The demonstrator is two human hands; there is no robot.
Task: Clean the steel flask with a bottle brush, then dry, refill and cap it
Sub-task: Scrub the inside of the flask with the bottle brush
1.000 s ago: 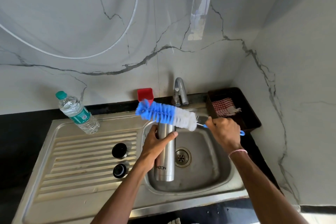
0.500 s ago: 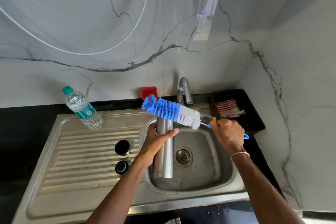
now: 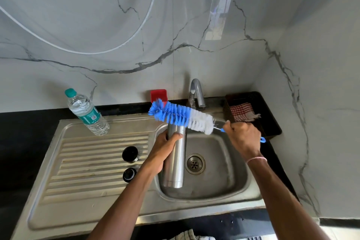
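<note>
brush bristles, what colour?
Bottle brush bristles: blue at the tip end, white toward the handle. Head view.

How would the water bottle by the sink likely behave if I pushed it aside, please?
The bottle looks nearly full, so probably fairly heavy for its size. It is tall and narrow, so a push near the cap might tip it. Its thin ribbed plastic would likely dent under a firm grip.
</note>
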